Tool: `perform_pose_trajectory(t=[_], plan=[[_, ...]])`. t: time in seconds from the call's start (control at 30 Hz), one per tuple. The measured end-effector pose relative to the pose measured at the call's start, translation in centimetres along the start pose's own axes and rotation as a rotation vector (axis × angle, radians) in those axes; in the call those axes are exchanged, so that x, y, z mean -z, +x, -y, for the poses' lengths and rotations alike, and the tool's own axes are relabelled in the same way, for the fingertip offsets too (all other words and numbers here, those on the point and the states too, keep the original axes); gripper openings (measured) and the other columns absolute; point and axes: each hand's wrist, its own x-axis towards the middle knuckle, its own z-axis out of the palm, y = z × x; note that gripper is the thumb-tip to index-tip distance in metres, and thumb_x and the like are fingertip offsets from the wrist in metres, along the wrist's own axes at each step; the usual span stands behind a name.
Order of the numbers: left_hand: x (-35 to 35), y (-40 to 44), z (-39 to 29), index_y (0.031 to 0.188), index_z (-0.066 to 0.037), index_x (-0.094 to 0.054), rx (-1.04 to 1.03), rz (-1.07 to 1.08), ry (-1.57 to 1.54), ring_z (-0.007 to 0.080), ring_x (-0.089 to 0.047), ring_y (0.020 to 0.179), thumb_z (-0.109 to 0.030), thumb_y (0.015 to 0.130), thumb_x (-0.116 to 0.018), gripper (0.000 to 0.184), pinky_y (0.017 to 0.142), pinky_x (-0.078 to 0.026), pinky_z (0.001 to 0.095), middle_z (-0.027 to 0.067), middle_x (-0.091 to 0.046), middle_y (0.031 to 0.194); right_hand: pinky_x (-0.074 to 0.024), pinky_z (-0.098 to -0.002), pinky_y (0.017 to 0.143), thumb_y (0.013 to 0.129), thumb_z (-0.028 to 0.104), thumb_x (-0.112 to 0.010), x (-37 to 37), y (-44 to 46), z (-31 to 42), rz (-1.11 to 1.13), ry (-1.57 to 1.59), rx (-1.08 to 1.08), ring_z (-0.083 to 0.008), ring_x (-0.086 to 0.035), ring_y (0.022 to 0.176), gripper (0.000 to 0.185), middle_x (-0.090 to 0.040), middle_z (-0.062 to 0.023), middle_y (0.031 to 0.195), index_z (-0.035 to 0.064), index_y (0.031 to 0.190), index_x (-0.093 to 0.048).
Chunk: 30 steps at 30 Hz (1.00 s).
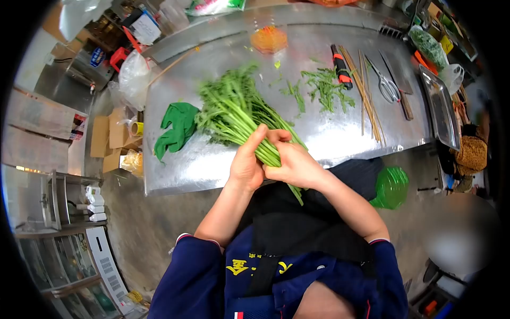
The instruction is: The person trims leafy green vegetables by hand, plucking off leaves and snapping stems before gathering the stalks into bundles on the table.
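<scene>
A bunch of leafy green stems (234, 106) is held at its stem end over the front edge of the metal table. My left hand (248, 162) is closed round the stems from the left, thumb on top. From the right, my right hand (292, 159) grips the same stems, its fingers touching my left hand. The leafy tops point up and left, slightly blurred. A few stem ends stick out below my hands. Loose green leaves (325, 87) lie on the table to the right of the bunch.
A green cloth (179, 127) lies at the table's left. To the right are a black and red tool (341, 66), wooden skewers (366, 101), scissors (388, 87), a knife (398, 80) and a metal tray (440, 109). An orange container (269, 40) stands at the back.
</scene>
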Motion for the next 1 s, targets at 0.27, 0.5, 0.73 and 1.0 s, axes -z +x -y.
perform_pose_trajectory(t=[0.27, 0.5, 0.73, 1.0], plan=[[6.9, -0.9, -6.5, 0.061, -0.007, -0.046, -0.393, -0.044, -0.031, 0.0286, -0.053, 0.102, -0.018, 0.083, -0.052, 0.025, 0.099, -0.037, 0.0435, 0.0203, -0.061, 0.094, -0.0485, -0.0382, 0.069, 0.073, 0.033, -0.064, 2.0, 1.6, -3.1, -0.054, 0.008, -0.067, -0.0307, -0.062, 0.079, 0.042, -0.062, -0.0163, 0.085, -0.0003, 0.097, -0.058], [10.0, -4.5, -11.5, 0.073, -0.007, -0.039, -0.543, -0.051, -0.168, 0.0074, -0.035, 0.052, -0.012, 0.088, -0.045, 0.017, 0.049, -0.034, 0.0227, 0.0050, -0.045, 0.078, -0.0472, -0.0379, 0.074, 0.072, 0.021, -0.065, -0.9, 3.1, -8.7, -0.282, -0.730, 0.078, -0.0300, -0.054, 0.092, 0.047, -0.053, -0.0118, 0.108, 0.0060, 0.114, -0.050], [8.4, -4.5, -9.0, 0.072, -0.009, -0.035, -0.375, -0.023, -0.358, 0.0074, -0.034, 0.051, -0.011, 0.089, -0.044, 0.019, 0.048, -0.033, 0.0232, 0.0005, -0.037, 0.070, -0.0471, -0.0377, 0.068, 0.064, -0.003, -0.057, 1.2, 4.5, -10.9, -0.294, -0.670, -0.146, -0.0293, -0.055, 0.083, 0.050, -0.054, -0.0110, 0.089, 0.0094, 0.112, -0.049], [4.2, -1.4, -6.4, 0.075, -0.007, -0.038, -0.255, 0.029, -0.250, 0.0079, -0.034, 0.051, -0.016, 0.091, -0.042, 0.019, 0.047, -0.031, 0.0230, 0.0013, -0.039, 0.071, -0.0463, -0.0355, 0.072, 0.070, 0.015, -0.065, 6.7, 0.1, -9.9, -0.475, -0.788, -0.062, -0.0276, -0.056, 0.091, 0.044, -0.056, -0.0106, 0.103, 0.0092, 0.111, -0.052]])
